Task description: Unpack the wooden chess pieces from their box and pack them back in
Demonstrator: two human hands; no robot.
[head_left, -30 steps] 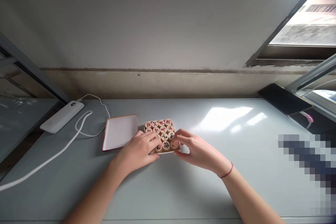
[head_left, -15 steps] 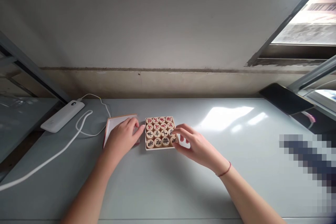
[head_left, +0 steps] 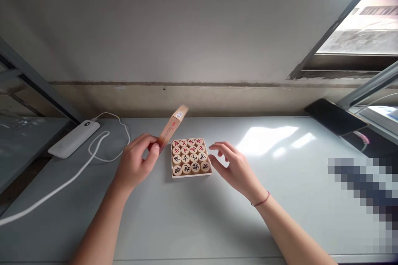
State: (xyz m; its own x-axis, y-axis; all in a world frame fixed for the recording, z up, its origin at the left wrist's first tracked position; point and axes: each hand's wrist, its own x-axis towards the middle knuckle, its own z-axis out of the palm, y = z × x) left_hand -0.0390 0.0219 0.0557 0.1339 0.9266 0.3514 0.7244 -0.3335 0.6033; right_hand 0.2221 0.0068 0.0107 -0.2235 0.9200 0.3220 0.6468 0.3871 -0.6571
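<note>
A small shallow box [head_left: 190, 174] sits on the grey table, filled with several round wooden chess pieces [head_left: 189, 156] marked in red and black. My left hand [head_left: 137, 163] pinches the box lid [head_left: 172, 125] by its near edge and holds it raised and tilted on edge, just left of the box. My right hand [head_left: 231, 165] hovers open beside the box's right side, fingers spread and curved, touching nothing that I can see.
A white power bank [head_left: 73, 138] with a white cable [head_left: 93, 151] lies at the back left. A dark phone [head_left: 334, 116] rests at the right by the window frame. The wall runs along the table's far edge.
My left hand moved from the pieces to the lid lying flat on the left and lifted it on edge. My right hand let go of the box and drew slightly right.
</note>
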